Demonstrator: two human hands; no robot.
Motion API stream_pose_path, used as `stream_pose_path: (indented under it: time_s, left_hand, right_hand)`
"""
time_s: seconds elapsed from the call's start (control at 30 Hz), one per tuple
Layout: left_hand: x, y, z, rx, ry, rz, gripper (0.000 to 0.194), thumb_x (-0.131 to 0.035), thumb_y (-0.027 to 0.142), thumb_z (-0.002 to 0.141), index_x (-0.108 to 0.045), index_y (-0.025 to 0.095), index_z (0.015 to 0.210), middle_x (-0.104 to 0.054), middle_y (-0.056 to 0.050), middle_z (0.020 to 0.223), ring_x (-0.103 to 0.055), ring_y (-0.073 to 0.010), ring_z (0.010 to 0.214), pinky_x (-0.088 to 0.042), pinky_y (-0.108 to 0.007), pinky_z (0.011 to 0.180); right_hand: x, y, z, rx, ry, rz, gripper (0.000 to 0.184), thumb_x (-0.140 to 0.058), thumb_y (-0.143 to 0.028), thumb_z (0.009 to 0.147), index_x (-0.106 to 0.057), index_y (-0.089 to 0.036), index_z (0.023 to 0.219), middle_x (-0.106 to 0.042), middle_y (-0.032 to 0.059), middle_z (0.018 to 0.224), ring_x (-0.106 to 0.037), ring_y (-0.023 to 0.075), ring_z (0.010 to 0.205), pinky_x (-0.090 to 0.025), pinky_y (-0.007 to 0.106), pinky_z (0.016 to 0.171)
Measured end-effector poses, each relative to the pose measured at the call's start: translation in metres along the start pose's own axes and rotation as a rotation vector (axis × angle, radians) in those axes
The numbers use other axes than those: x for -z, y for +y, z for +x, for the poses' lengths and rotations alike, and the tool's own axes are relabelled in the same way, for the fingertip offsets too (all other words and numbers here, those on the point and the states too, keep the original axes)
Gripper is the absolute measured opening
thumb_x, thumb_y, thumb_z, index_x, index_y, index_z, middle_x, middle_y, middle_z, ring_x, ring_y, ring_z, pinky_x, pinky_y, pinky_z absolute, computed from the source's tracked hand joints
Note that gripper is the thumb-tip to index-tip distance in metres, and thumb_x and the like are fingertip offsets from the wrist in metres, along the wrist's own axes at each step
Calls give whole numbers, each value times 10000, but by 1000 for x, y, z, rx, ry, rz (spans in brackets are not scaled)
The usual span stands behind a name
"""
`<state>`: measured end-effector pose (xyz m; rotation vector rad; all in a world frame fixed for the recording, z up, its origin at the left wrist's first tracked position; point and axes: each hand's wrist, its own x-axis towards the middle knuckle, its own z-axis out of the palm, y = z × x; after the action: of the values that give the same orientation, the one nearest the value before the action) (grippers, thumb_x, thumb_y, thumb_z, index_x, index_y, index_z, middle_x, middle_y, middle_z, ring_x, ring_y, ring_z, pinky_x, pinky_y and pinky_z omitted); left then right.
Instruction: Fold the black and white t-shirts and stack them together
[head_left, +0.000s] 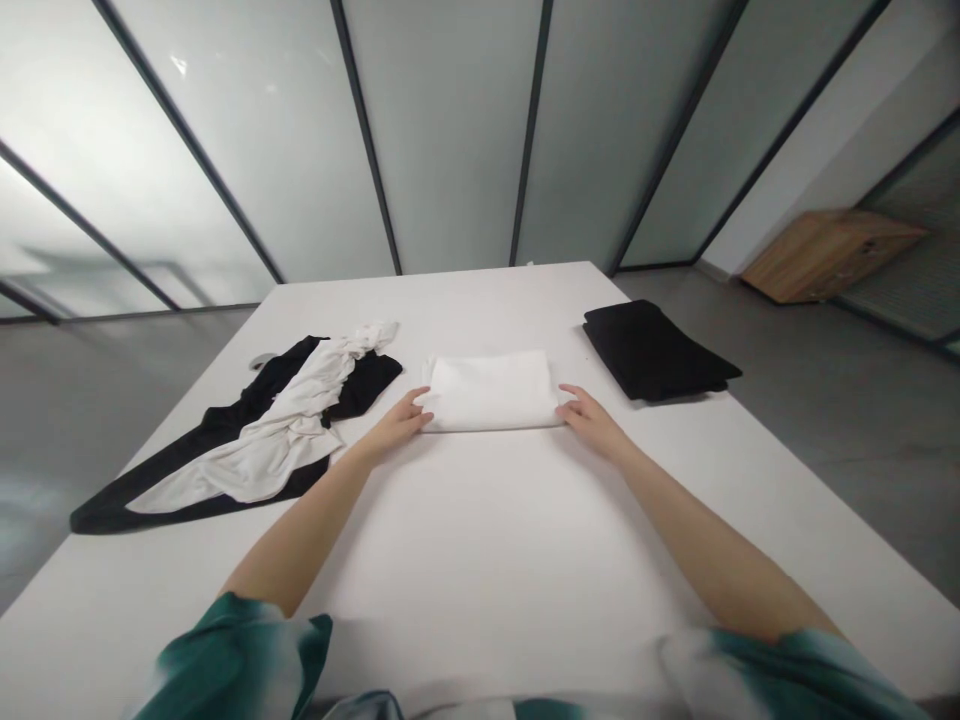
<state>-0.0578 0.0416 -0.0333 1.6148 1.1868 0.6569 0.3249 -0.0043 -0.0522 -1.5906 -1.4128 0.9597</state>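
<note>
Your left hand [394, 425] and right hand [592, 420] lie open, touching the two short ends of the folded white cloth [487, 392], whose long side runs across the table [480, 560].

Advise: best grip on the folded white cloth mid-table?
Take the folded white cloth by its two short ends, coming in from either side, where the left hand and right hand rest. It lies flat and low, so sliding fingers under those edges probably holds the fold best.
</note>
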Motion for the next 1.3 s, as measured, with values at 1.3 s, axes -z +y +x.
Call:
stream_pose_path:
  time_s: [1.3]
  left_hand:
    - [-32,-4,39,-18,527,556,175,-551,255,816,-683,194,914,-660,-53,817,-608,-222,818,-441,-322,766]
  right_hand:
    - [-39,-15,49,21,308,-446,384,-489,-322,866,-651,-146,1166,-687,139,1140,-603,267,1091,-429,397,976]
